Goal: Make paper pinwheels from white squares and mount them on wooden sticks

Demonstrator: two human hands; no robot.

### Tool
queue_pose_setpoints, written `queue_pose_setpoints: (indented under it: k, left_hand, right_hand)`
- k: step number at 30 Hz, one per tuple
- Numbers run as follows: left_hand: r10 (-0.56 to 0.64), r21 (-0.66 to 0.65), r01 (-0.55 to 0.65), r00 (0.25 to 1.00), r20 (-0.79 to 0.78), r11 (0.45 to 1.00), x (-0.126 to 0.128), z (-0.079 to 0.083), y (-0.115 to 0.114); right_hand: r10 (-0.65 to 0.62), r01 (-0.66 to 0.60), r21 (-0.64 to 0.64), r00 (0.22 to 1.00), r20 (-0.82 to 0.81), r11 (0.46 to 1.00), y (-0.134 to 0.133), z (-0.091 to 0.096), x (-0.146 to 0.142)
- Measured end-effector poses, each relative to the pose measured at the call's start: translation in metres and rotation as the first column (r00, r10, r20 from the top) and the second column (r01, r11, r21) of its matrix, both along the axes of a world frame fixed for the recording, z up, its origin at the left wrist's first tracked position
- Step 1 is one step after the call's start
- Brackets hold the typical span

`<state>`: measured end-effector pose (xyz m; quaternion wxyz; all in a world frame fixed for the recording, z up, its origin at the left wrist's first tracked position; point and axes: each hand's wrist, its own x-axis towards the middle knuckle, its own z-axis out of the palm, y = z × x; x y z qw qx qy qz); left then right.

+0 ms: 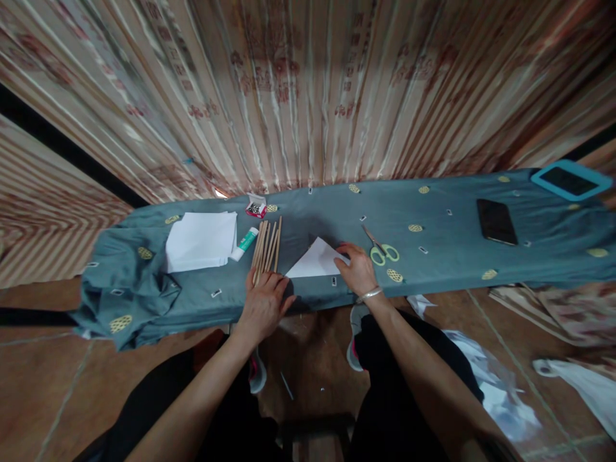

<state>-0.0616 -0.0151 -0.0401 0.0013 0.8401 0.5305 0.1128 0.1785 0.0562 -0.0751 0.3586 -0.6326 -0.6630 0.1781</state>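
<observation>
Near the front edge of the cloth (pixel 452 240), head cam view: paper (pixel 315 260) sits with its right end held in the right hand (pixel 357 269), thumb and fingers pinched pretty close. Left hand (pixel 262 305) is draped over the near ends of some sticks (pixel 268 244), so those are hidden, and I can't tell if it's gripping them. Paper's right corner is covered too, and whatever's in the red box (pixel 256 208) is too small to make out. Scissors (pixel 378 244) are just beside the right hand, and the sticks sit between the paper and the glue (pixel 245 244). Sheets (pixel 202 240) are further left, phone (pixel 498 221) well off to the right.
</observation>
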Motion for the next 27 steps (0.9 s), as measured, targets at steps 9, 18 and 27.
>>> queue_pose_setpoints:
  k: [9, 18, 27]
  left_hand:
    - [0.168, -0.101, -0.136, 0.855, 0.491, 0.986, -0.012, -0.005, 0.019]
    - [0.626, -0.653, 0.132, 0.196, 0.755, 0.746, -0.001, 0.016, 0.039]
    - [0.682, -0.725, 0.188, 0.246, 0.688, 0.663, 0.016, 0.006, 0.037]
  right_hand:
    - [0.063, -0.042, 0.088, 0.964, -0.258, 0.995, 0.003, 0.026, 0.005]
    - [0.170, -0.128, 0.134, 0.905, -0.389, 0.983, 0.001, 0.048, 0.003]
    - [0.211, -0.166, 0.148, 0.899, -0.383, 0.975, -0.003, 0.046, 0.011]
